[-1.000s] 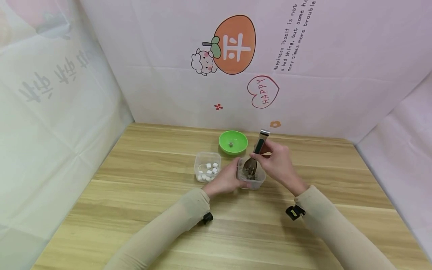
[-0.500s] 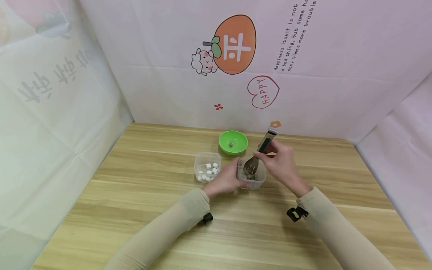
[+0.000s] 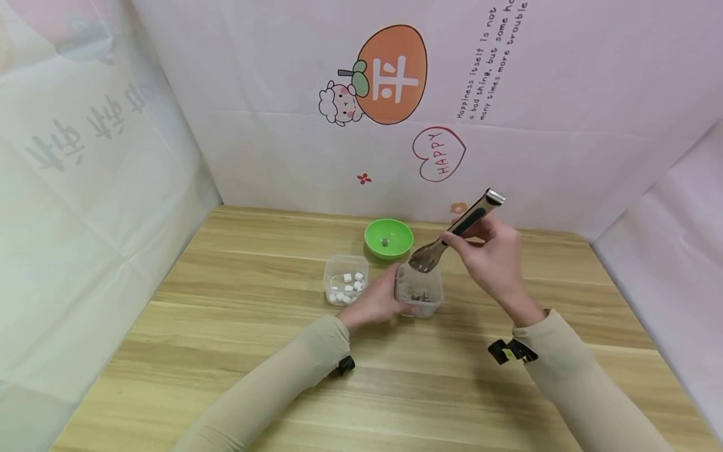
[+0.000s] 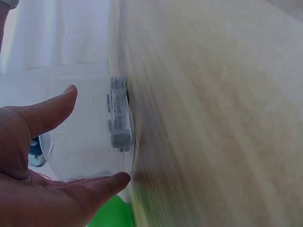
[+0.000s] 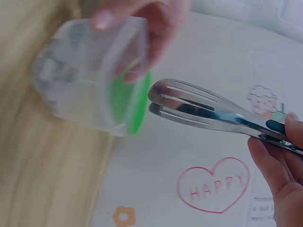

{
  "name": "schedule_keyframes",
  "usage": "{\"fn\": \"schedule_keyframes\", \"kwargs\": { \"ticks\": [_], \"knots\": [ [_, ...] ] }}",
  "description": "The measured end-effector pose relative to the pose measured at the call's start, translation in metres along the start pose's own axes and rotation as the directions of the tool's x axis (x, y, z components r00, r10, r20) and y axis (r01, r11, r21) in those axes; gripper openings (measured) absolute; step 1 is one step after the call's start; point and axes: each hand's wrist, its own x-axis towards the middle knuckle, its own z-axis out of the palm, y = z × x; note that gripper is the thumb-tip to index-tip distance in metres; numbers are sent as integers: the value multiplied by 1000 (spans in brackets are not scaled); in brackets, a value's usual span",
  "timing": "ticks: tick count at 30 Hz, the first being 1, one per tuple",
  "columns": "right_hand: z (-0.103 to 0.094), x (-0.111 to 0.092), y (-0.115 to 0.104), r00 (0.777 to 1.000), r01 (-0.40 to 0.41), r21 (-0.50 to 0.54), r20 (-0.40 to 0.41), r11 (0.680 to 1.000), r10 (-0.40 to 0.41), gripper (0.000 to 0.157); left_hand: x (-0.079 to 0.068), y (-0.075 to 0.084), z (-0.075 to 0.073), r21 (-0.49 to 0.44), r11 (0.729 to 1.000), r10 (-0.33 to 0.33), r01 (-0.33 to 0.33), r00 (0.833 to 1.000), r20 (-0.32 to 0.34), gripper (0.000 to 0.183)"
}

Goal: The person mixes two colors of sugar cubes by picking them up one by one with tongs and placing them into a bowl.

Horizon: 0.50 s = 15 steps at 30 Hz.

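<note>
My left hand (image 3: 375, 300) grips a clear plastic container (image 3: 433, 307) from its left side, thumb and fingers on two of its walls. Several small grey cubes (image 4: 118, 118) lie in the bottom of that container. Above its rim, my right hand (image 3: 497, 263) holds metal tongs (image 3: 471, 218) by the dark-inlaid grips. The tongs slant down to the left, slotted heads over the container. In the right wrist view the tongs' tips (image 5: 158, 97) stand close together, and no cube shows between them. Behind the container sits a green bowl (image 3: 402, 238) with one small grey piece (image 3: 385, 242) inside.
A second clear container (image 3: 332, 267) with several white cubes (image 3: 344, 297) stands left of the left hand. All of it rests on a wooden table (image 3: 271, 301). A white printed cloth (image 3: 271, 138) rises along the table's back edge, with more cloth at both sides.
My right hand has lifted the tongs up out of the container and moved right, tilting them flatter. The left hand and the container have stayed in place.
</note>
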Motion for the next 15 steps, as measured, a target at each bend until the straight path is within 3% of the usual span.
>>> {"fn": "schedule_keyframes", "kwargs": {
  "ticks": [7,15],
  "knots": [
    [7,19,-6,996,-52,1,-76,999,52,23,-1,3,-1,20,1000,-16,16,1000,-8,99],
    [39,33,13,987,-98,0,-129,995,97,20,0,3,-1,6,1000,-12,12,1000,-11,95]
  ]
}}
